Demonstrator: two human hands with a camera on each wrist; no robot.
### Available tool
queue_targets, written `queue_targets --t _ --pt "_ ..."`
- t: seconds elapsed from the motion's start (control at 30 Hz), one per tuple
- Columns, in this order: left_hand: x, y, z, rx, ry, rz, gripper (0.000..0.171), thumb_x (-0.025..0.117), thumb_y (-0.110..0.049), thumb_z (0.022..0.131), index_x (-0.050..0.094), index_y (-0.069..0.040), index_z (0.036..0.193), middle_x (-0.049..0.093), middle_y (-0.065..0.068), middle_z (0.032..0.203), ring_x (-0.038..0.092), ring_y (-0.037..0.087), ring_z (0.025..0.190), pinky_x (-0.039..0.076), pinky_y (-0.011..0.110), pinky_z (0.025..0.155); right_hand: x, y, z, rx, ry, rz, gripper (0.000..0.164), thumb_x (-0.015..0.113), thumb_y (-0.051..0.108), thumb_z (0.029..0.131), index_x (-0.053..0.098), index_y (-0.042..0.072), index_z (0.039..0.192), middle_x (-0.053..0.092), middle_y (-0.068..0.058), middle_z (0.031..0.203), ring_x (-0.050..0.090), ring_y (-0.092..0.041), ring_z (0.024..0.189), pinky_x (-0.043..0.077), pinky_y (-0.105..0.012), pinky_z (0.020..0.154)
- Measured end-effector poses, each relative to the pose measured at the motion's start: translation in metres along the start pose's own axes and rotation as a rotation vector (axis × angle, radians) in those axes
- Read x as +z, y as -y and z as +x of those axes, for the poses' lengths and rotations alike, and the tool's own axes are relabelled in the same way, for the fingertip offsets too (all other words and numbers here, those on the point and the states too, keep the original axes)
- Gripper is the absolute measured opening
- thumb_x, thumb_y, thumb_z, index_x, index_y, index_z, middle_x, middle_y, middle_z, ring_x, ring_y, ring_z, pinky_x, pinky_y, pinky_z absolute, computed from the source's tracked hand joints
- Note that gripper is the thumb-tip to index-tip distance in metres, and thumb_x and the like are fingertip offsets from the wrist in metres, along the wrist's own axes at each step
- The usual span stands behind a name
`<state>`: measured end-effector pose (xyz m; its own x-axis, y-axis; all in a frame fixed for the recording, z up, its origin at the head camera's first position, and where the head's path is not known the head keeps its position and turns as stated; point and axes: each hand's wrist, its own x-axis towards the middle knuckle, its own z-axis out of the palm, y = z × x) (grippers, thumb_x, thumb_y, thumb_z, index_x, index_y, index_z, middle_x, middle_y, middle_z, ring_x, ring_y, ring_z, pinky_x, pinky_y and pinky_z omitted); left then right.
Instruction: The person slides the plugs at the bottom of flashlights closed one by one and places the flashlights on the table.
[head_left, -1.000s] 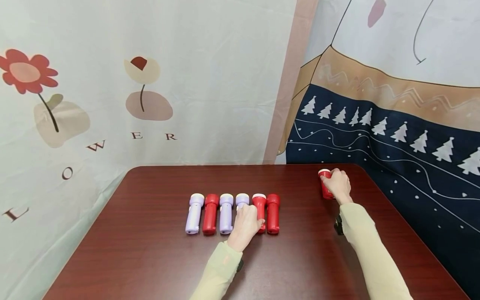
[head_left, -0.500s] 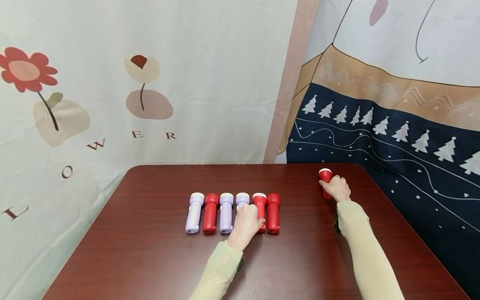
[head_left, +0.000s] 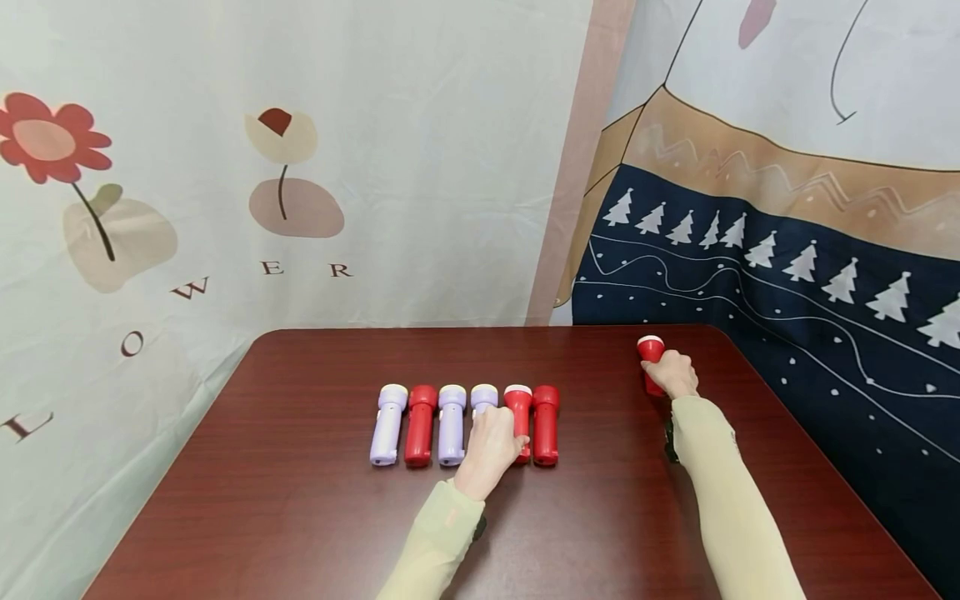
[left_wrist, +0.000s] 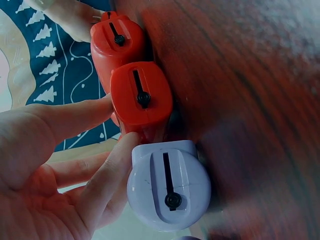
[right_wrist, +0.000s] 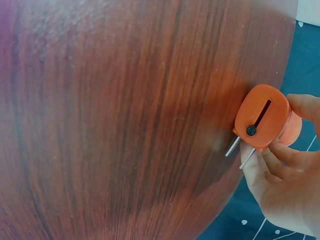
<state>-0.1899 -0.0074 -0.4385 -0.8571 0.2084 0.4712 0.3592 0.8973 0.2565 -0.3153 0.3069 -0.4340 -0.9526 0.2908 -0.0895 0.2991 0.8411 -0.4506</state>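
Note:
Several flashlights lie side by side on the table, in lavender and red. My left hand (head_left: 489, 446) reaches over the row and pinches a red flashlight (left_wrist: 141, 95) with a white rim between thumb and fingers. Beside those fingers is a lavender flashlight (left_wrist: 169, 187), partly hidden by the hand in the head view. Another red flashlight (head_left: 547, 425) ends the row on the right. At the table's back right, my right hand (head_left: 675, 373) grips a separate red flashlight (head_left: 651, 350) around its body. Two thin metal prongs (right_wrist: 240, 150) stick out from its tail end.
At the row's left end are a lavender flashlight (head_left: 387, 425), a red flashlight (head_left: 421, 425) and another lavender flashlight (head_left: 452, 425). The dark red wooden table (head_left: 300, 533) ends near the right hand. Printed curtains (head_left: 420, 167) hang behind it.
My right hand has slid slightly down its red flashlight, from near the head to the body, so more of the head shows. The left hand and the row have stayed put.

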Motion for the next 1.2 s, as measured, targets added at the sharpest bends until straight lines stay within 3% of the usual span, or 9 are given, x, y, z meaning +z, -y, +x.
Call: queue_targets --t 0.3,0.63,0.77,1.0,1.2 --pt "0.003 0.0 0.0 0.021 -0.02 0.002 0.037 0.085 -0.019 0.065 0.055 -0.01 0.047 0.049 0.003 0.042 0.054 0.023 0.05 0.042 0.029 0.052 -0.004 -0.003 -0.002 0.006 0.008 0.031 0.045 0.055 0.034 0.09 0.056 -0.008 0.105 0.06 -0.026 0.094 0.056 -0.031 0.075 0.045 -0.036 0.062" --pt "0.003 0.0 0.0 0.021 -0.02 -0.006 0.037 0.085 -0.018 0.065 0.054 -0.009 0.047 0.048 0.003 0.042 0.052 0.022 0.049 0.04 0.028 0.05 -0.006 -0.004 -0.002 -0.015 -0.023 0.1 0.038 0.058 0.035 0.089 0.058 -0.002 0.089 0.062 -0.018 0.082 0.057 -0.028 0.069 0.044 -0.032 0.058" --pt "0.002 0.0 0.0 0.014 -0.016 -0.012 0.036 0.085 -0.018 0.066 0.055 -0.009 0.047 0.048 0.003 0.043 0.052 0.023 0.05 0.041 0.029 0.051 -0.006 0.002 -0.006 -0.039 -0.047 0.145 0.041 0.059 0.037 0.089 0.062 -0.004 0.093 0.064 -0.018 0.081 0.058 -0.027 0.069 0.044 -0.03 0.057" --pt "0.003 0.0 -0.001 0.004 -0.006 -0.011 0.036 0.084 -0.018 0.067 0.056 -0.008 0.048 0.049 0.004 0.044 0.053 0.023 0.052 0.043 0.031 0.053 -0.003 0.01 -0.016 -0.068 -0.065 0.198 0.05 0.06 0.039 0.088 0.059 -0.007 0.108 0.064 -0.024 0.096 0.059 -0.027 0.074 0.046 -0.027 0.056" --pt "0.002 0.0 -0.003 0.016 -0.039 0.02 0.035 0.085 -0.019 0.065 0.056 -0.008 0.049 0.05 0.006 0.046 0.054 0.025 0.054 0.043 0.033 0.056 -0.003 0.02 -0.029 -0.069 -0.091 0.207 0.053 0.062 0.039 0.086 0.057 -0.008 0.111 0.063 -0.027 0.104 0.06 -0.03 0.079 0.046 -0.027 0.057"
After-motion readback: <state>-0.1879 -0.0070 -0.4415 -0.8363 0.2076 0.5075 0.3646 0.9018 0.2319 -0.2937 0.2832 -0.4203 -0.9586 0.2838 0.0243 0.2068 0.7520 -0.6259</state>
